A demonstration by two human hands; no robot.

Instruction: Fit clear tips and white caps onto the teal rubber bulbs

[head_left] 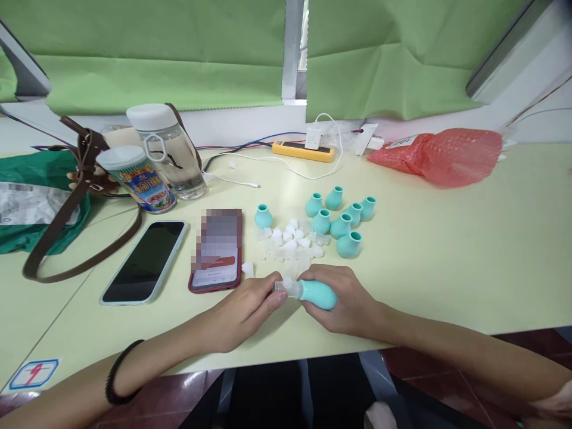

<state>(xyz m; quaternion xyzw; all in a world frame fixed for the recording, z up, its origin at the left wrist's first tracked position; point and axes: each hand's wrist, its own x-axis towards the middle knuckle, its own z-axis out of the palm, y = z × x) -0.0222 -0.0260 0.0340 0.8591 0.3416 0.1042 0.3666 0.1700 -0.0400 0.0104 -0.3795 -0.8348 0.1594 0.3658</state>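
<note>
Head view showed the right hand (360, 305) wrapped round the teal bulb (319, 294), the left hand (241, 313) pinching the clear tube (292, 288); skewed pressure risked parting them.

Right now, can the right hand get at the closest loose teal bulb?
Probably not while the right hand grips another bulb; otherwise, only bare tabletop lies between that hand and the loose bulb.

Yellow power strip (292, 151), red plastic bag (460, 158) at right, white-lidded bottle (172, 158) just beside printed canister (149, 187), brown strap (56, 223) overlapping green packet (40, 199), dark-screened phone (143, 263) near red-cased phone (218, 253)
</note>
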